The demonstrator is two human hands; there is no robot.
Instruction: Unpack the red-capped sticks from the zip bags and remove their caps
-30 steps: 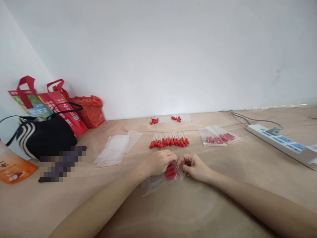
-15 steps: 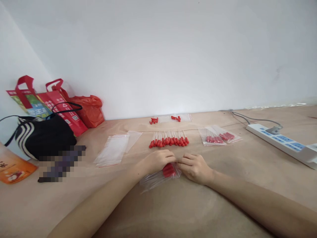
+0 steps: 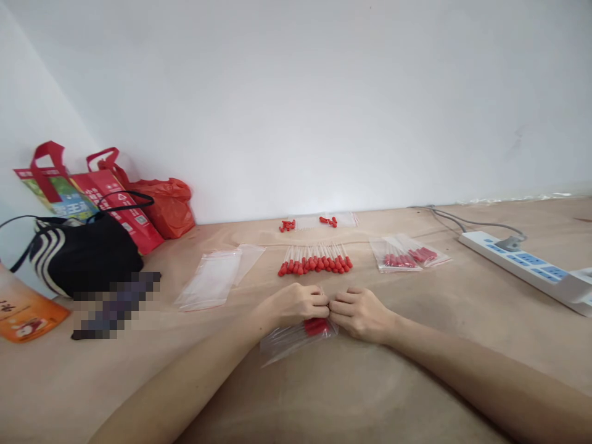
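Note:
A clear zip bag (image 3: 281,345) lies under my hands on the table, with several glass droppers inside and their red rubber bulbs (image 3: 315,327) at its right end. My left hand (image 3: 298,305) is closed over the bag's upper edge. My right hand (image 3: 361,316) pinches the bag's right corner, and the fingertips of both hands meet there. The fingertips themselves are partly hidden. Just beyond my hands, a row of droppers (image 3: 314,265) with red bulbs lies on the table, bulbs toward me.
Flat, unfilled zip bags (image 3: 215,277) lie to the left. Filled dropper bags (image 3: 402,259) are on the right, near a white power strip (image 3: 527,265). Loose red bulbs (image 3: 287,226) are near the wall. A black bag (image 3: 87,256), a red plastic bag (image 3: 169,206) and an orange pouch (image 3: 32,317) stand at left.
My left hand has shifted slightly right along the bag's edge, covering more of the red bulbs. My right hand has stayed nearly in place, with its fingers a little further left.

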